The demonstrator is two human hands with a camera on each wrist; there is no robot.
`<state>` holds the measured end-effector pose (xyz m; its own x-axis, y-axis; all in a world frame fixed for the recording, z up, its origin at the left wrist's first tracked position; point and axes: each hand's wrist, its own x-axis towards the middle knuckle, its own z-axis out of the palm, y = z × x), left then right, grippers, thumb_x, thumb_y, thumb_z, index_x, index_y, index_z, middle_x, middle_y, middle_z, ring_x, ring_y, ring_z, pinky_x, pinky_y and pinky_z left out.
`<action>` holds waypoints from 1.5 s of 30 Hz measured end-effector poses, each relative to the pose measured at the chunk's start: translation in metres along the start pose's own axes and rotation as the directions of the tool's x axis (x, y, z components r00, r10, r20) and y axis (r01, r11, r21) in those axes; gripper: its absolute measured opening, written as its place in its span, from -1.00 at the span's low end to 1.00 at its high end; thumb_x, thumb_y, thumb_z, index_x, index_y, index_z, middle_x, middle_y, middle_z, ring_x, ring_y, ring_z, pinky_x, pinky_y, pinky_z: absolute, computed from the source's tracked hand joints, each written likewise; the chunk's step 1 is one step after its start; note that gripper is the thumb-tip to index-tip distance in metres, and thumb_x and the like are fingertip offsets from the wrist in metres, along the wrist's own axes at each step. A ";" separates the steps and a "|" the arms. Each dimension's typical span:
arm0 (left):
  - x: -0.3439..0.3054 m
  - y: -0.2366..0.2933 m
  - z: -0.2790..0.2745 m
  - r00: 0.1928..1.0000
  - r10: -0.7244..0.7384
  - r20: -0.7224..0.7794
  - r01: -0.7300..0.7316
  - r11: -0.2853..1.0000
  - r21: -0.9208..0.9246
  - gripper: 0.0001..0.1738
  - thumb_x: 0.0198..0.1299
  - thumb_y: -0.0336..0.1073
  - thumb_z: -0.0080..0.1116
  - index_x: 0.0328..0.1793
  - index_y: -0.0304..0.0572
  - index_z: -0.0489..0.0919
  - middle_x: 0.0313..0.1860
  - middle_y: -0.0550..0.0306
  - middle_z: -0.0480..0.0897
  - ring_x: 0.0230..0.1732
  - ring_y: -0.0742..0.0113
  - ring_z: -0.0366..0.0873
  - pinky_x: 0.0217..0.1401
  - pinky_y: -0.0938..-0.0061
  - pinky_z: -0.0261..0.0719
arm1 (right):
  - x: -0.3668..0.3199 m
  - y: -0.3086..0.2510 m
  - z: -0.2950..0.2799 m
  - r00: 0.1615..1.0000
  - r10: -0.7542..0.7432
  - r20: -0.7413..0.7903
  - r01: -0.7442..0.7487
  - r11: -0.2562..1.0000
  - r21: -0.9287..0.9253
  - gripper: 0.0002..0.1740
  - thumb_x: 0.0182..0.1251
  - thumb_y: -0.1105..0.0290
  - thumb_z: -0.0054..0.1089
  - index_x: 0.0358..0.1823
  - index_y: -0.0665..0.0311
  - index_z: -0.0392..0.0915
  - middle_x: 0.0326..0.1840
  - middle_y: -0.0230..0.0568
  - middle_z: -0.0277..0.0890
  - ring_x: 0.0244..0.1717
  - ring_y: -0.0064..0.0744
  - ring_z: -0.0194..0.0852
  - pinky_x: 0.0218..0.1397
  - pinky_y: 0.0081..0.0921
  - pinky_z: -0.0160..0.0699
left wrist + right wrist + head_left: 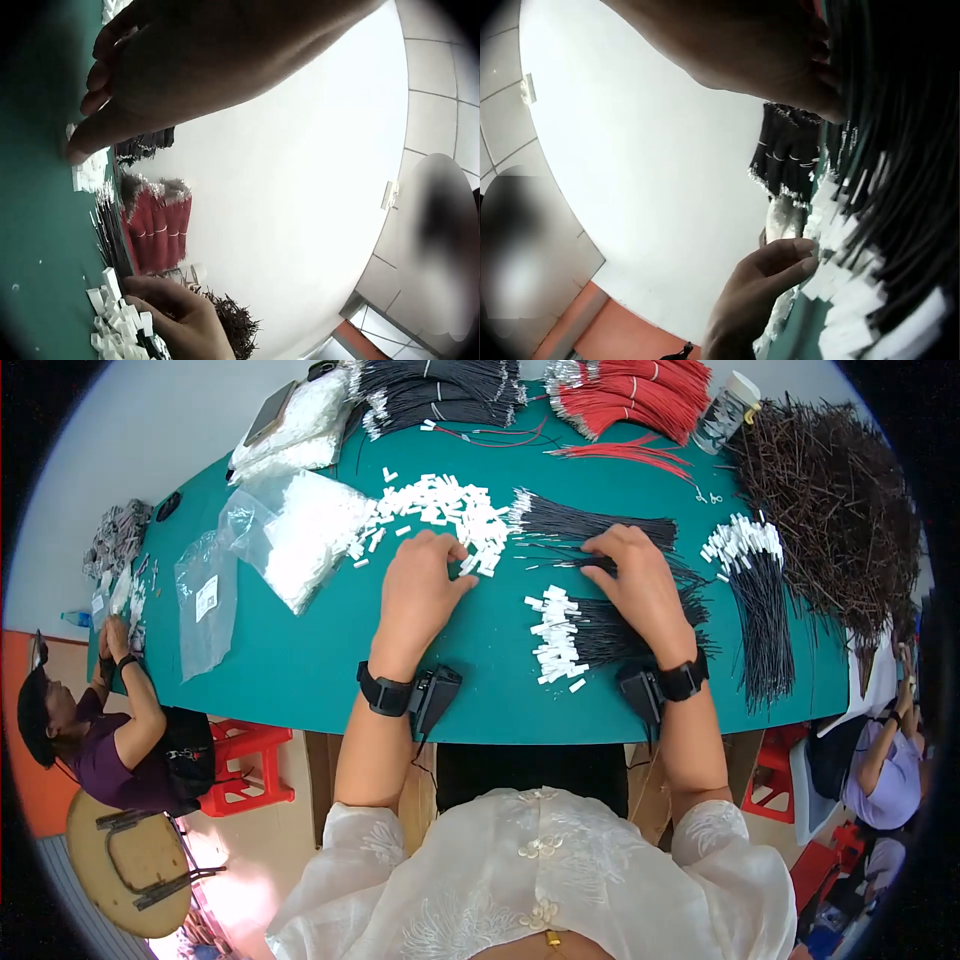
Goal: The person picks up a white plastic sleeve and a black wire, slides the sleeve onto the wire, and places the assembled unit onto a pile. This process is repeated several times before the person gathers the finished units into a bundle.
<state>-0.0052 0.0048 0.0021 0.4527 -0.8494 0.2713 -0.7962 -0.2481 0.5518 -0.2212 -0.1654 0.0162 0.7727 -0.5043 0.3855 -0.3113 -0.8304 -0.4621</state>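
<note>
My left hand (425, 585) is at the near right edge of a loose pile of white connectors (435, 500), its thumb and index finger apart; in the left wrist view the thumb lies by some white connectors (91, 171). My right hand (638, 582) reaches over thin black wires (550, 555), thumb and index finger apart, fingertips at the wires. Just below it lies a bundle of black wires (605, 630) with white connectors (557, 635) on their left ends. Whether the right fingertips touch a wire is hard to tell.
Behind are black bundles (440, 400), red bundles (635, 395) and a jar (725, 415). Plastic bags (310, 530) lie left. At right are a connector-tipped bundle (760, 610) and a brown tangled heap (830, 500). People sit at both sides.
</note>
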 end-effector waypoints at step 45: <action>-0.003 0.045 0.000 0.996 -0.057 0.074 0.093 0.588 -0.804 -0.82 0.17 -0.51 0.38 -0.08 -0.34 0.75 -0.25 0.17 0.76 -0.23 0.54 0.69 -0.08 0.64 0.64 | -0.008 -0.031 -0.026 0.989 0.047 -0.138 0.009 0.927 0.376 -0.88 0.24 0.60 0.41 -0.21 0.42 0.69 -0.40 -0.32 0.61 -0.35 -0.65 0.57 -0.30 -0.71 0.45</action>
<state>-0.0425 -0.0035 0.0257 0.4660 -0.8662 0.1803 -0.1033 0.1492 0.9834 -0.2318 -0.1412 0.0481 0.6735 -0.5703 0.4702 -0.0739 -0.6850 -0.7248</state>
